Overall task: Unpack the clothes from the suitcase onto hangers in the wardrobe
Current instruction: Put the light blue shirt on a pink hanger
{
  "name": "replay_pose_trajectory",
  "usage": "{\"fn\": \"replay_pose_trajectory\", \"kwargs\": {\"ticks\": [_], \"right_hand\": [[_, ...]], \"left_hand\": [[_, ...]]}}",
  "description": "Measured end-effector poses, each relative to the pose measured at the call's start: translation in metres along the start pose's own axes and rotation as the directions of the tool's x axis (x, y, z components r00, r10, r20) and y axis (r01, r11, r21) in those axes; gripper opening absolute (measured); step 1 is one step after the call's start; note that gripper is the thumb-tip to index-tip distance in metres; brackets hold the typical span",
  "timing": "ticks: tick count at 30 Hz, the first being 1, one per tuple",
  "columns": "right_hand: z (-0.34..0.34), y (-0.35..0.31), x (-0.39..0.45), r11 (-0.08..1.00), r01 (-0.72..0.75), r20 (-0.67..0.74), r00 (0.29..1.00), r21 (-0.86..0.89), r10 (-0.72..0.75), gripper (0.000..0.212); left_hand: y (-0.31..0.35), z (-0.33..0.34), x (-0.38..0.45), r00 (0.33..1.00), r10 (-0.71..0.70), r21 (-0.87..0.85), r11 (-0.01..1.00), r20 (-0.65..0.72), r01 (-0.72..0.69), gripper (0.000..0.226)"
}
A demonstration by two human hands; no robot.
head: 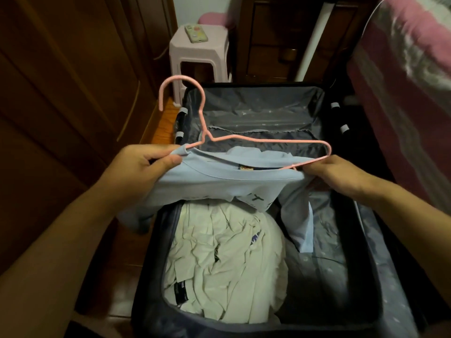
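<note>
I hold a light blue T-shirt (pixel 219 184) above the open suitcase (pixel 361 252). My left hand (pixel 144 164) pinches the shirt's neckline at its left end. My right hand (pixel 334 174) grips the other end of the neckline together with the right tip of a pink hanger (pixel 244 139). The hanger's left shoulder is inside the collar; its hook points up and left. A crumpled pile of white clothes (pixel 224 264) fills the left part of the near half of the suitcase.
The dark wooden wardrobe (pixel 61 93) stands shut on the left. A pink plastic stool (pixel 200 52) with a remote on it sits behind the suitcase. A bed with a pink cover (pixel 410 69) lies on the right. The far suitcase half shows only its lining.
</note>
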State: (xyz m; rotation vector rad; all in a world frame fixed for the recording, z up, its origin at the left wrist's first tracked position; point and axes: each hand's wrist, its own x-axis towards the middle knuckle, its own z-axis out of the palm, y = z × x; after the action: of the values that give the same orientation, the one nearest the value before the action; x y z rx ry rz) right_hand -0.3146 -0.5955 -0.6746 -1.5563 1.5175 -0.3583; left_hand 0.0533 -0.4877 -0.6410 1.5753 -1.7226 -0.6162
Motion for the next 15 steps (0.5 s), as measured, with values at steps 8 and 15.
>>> {"fn": "replay_pose_trajectory", "kwargs": {"ticks": [8, 15], "right_hand": [[-0.019, -0.010, -0.014, 0.926, 0.079, -0.129, 0.982, -0.369, -0.135, 0.038], [-0.048, -0.014, -0.026, 0.781, 0.063, -0.280, 0.913, -0.621, -0.297, 0.024]], "left_hand": [[-0.016, 0.005, 0.000, 0.986, 0.148, 0.184, 0.974, -0.082, -0.131, 0.025], [-0.011, 0.004, -0.003, 0.966, 0.225, 0.330, 0.909, 0.126, -0.255, 0.027]]}}
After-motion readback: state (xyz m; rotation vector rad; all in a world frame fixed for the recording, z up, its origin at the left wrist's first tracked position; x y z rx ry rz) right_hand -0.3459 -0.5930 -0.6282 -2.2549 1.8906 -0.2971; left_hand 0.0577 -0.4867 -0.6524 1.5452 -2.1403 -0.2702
